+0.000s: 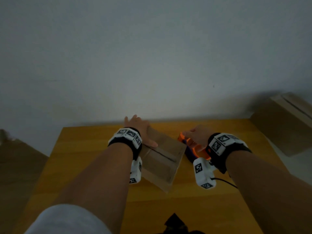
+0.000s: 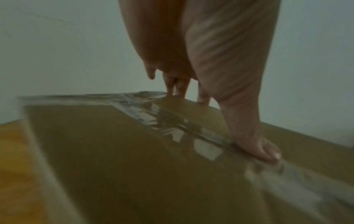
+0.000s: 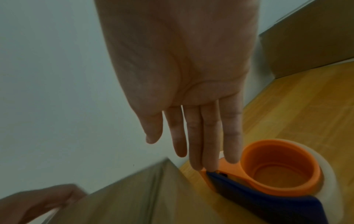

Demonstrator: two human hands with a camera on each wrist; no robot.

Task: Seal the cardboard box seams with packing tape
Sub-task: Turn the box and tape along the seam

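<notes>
Left hand (image 1: 141, 130) lies flat on the cardboard box (image 1: 162, 157), fingers straight over the far edge, thumb (image 2: 256, 145) pressing the clear packing tape (image 2: 172, 125) along the centre seam. Right hand (image 1: 196, 137) is spread, fingers straight and together, fingertips (image 3: 197, 163) just touching or hovering at the orange and blue tape dispenser (image 3: 268, 178), not gripping it. Box sits mid-table on the wooden table (image 1: 94, 157), dispenser just beside it on the right. Step, as a guess: smoothing a laid strip while the right hand reaches for the dispenser. Next move likely needs a firm grip on the dispenser handle, left hand steadying the box, then lining up on an untaped seam. Hard to tell: head view is dim and blurred, tape is barely visible there, the box's sides and end seams are hidden, and real fingertip contact with the dispenser is unclear. Another carton (image 1: 287, 124) sits cut off at far right.
</notes>
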